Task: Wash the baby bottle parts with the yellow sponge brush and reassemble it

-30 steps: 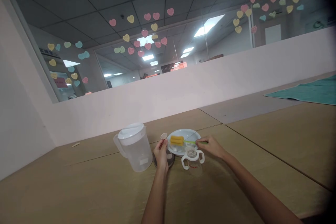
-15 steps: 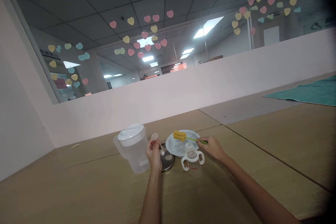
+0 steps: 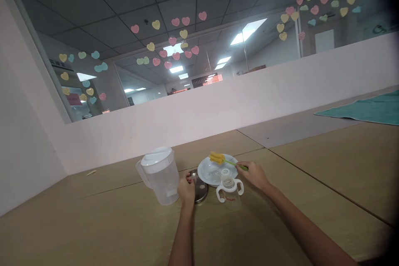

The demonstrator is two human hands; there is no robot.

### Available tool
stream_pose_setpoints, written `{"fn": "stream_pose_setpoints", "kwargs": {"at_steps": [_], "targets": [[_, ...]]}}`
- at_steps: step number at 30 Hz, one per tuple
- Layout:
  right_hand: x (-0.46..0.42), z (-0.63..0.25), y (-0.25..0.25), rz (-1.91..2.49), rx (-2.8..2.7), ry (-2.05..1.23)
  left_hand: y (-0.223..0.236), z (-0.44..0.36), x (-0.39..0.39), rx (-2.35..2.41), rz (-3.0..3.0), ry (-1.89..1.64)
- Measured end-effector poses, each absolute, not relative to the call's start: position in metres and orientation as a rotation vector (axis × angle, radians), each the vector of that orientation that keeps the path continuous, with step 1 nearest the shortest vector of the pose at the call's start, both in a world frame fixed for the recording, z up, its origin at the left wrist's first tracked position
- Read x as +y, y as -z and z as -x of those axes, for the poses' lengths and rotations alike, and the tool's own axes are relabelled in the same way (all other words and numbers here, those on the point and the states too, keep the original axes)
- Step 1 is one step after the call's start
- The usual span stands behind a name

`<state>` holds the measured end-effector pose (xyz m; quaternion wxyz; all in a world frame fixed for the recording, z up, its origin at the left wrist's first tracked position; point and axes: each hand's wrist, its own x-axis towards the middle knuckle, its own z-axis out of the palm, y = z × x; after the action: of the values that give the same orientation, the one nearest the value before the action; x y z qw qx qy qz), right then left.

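My right hand grips the green handle of a bottle brush; its yellow sponge head is over the far side of a white bowl. My left hand is low at the left edge of a round metal tray, fingers curled; whatever they hold is hidden. A clear baby bottle with a white two-handled collar stands on the table in front of the bowl, its top open. Behind it, a small clear-and-white piece shows at the bowl's near side.
Left of my left hand stands a clear pitcher with a white lid. A small flat tan piece lies on the table at the far left. At the far right is a teal cloth. A wall with a window closes off the back.
My left hand has come down to the metal tray, and the round part with a straw it held is now out of sight. The brush head has shifted slightly right and up.
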<state>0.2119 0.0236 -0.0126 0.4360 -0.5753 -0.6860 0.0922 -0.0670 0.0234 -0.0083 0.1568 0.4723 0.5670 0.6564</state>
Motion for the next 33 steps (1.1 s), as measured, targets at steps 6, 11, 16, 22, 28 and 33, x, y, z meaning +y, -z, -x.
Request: {"fn": "stream_pose_setpoints", "kwargs": {"at_steps": [6, 11, 16, 22, 28, 33], "targets": [[0.022, -0.211, 0.012, 1.461, -1.709, -0.208, -0.003, 0.036, 0.007, 1.465, -1.609, -1.813], [0.024, -0.210, 0.014, 1.451, -1.732, -0.225, 0.005, 0.016, 0.004, 1.488, -2.040, -1.509], [0.024, -0.209, 0.013, 1.464, -1.756, -0.227, 0.013, 0.012, 0.006, 1.596, -2.169, -1.379], [0.022, -0.208, 0.013, 1.469, -1.775, -0.232, 0.009, 0.013, 0.009, 1.584, -2.257, -1.390], [0.019, -0.205, 0.012, 1.368, -1.792, -0.325, 0.001, 0.016, 0.008, 1.524, -2.279, -1.527], [0.018, -0.205, 0.012, 1.217, -1.751, -0.467, -0.004, 0.013, 0.003, 1.515, -2.264, -1.731]]}}
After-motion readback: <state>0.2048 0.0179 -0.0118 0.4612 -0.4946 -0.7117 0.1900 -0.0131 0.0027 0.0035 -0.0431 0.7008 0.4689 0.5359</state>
